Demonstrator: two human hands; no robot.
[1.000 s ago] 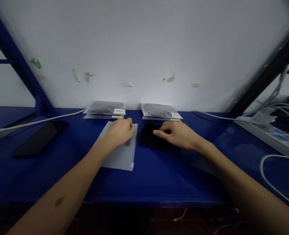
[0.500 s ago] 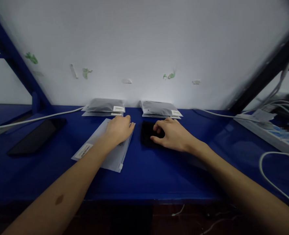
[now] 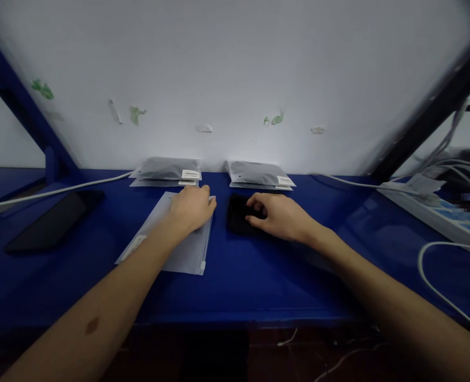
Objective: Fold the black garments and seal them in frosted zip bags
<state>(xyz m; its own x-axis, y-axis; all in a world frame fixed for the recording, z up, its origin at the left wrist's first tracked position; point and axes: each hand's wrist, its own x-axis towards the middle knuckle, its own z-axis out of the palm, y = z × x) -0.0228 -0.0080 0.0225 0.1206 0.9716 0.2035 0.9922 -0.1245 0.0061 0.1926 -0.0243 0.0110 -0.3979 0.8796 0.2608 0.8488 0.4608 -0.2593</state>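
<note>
1. Zip bag (image 3: 183,254): flat on the surface (image 3: 259,286). I judge it light, flexible, slippery; pinch the edge beside its slider (image 3: 202,268).
2. Black item (image 3: 235,218): right of the zip bag, apart from it. Likely soft and light; grip by a bunched edge.
3. My left hand (image 3: 193,206): palm down over the zip bag's far part, fingers bent. I cannot tell whether they grip.
4. My right hand (image 3: 280,215): over the black item, right of the zip bag; thumb and forefinger curled, narrow gap between.
5. Filled bags (image 3: 165,171): beyond the zip bag.
</note>
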